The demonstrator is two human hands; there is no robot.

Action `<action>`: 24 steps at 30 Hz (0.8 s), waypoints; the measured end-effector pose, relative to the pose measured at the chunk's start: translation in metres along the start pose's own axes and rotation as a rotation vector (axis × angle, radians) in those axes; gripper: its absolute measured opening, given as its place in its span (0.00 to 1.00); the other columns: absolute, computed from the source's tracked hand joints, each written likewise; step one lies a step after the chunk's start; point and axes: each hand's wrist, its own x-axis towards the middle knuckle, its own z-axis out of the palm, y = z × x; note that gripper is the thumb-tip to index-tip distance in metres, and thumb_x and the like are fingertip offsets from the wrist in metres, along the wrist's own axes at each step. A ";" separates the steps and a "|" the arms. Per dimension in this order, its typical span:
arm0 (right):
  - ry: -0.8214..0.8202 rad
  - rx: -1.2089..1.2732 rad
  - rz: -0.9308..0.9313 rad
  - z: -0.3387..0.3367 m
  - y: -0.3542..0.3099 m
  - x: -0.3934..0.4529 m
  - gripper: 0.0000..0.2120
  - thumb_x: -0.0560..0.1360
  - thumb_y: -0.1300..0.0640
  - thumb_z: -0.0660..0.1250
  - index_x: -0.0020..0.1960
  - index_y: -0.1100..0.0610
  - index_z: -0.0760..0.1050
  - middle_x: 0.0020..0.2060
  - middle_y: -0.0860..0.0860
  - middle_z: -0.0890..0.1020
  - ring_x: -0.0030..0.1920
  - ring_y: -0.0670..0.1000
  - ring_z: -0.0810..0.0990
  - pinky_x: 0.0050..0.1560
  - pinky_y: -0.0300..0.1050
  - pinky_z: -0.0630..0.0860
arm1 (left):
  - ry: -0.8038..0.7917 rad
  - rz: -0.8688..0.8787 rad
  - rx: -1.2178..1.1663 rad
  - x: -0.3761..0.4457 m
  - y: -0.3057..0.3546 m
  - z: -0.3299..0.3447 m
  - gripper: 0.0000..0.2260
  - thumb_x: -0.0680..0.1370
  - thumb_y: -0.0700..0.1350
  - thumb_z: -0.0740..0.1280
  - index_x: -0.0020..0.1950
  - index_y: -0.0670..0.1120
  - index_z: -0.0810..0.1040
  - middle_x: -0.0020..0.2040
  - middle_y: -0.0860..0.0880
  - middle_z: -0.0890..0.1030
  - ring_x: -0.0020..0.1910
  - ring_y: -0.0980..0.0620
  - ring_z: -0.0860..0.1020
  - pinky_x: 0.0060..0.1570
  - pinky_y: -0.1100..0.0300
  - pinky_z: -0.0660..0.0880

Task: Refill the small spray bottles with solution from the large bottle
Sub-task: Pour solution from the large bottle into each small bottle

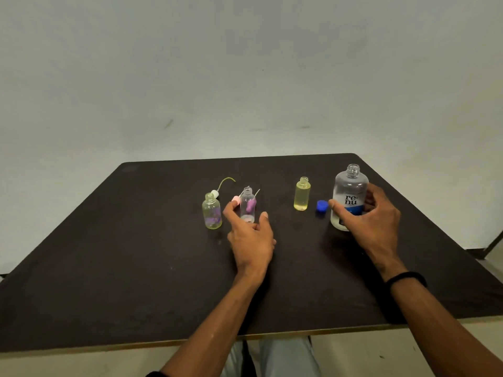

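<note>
Right hand (373,216) covers lower right side of large clear bottle with blue-white "re-nu" label (349,197); small print unreadable. Left hand (250,232) hides base of small clear spray bottle with purple blob (247,204); contact unclear. Pink spray cap (235,199) half hidden behind fingertip. Forearms, grey-trousered lap cut by bottom edge. Dark table (136,268) corners cut left, right.

- We see a dark brown table (136,254) with a pale edge, set against a grey-white wall (245,63).
- Our large bottle (349,197) is clear, its label white over blue with dark lettering — its cap (322,205) is bright blue.
- One small bottle (301,194) holds yellow liquid.
- Another (212,215) is yellow-tinted with purple marks.
- The middle one (247,204) is clear — purple blotch, pink sprayer head (235,199).
- A black band (406,278) circles our right wrist.
</note>
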 end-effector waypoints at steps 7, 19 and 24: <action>0.016 -0.022 -0.003 0.000 0.000 0.002 0.38 0.67 0.50 0.85 0.72 0.57 0.75 0.63 0.54 0.83 0.57 0.46 0.79 0.51 0.25 0.71 | 0.076 -0.031 0.008 0.005 0.002 0.004 0.19 0.81 0.46 0.70 0.62 0.51 0.60 0.35 0.43 0.84 0.22 0.50 0.81 0.21 0.62 0.75; 0.000 -0.058 -0.044 0.003 0.003 0.002 0.40 0.67 0.47 0.84 0.73 0.55 0.73 0.64 0.53 0.83 0.59 0.45 0.79 0.53 0.24 0.71 | 0.027 0.085 0.095 0.022 -0.005 0.008 0.14 0.81 0.51 0.71 0.65 0.50 0.76 0.31 0.52 0.80 0.28 0.56 0.79 0.38 0.56 0.80; 0.007 -0.112 -0.138 0.005 0.006 0.001 0.39 0.68 0.48 0.84 0.74 0.56 0.73 0.65 0.52 0.82 0.61 0.46 0.81 0.62 0.40 0.80 | -0.125 0.428 0.248 0.014 0.000 0.016 0.16 0.73 0.60 0.77 0.58 0.56 0.83 0.43 0.57 0.75 0.37 0.60 0.76 0.40 0.72 0.71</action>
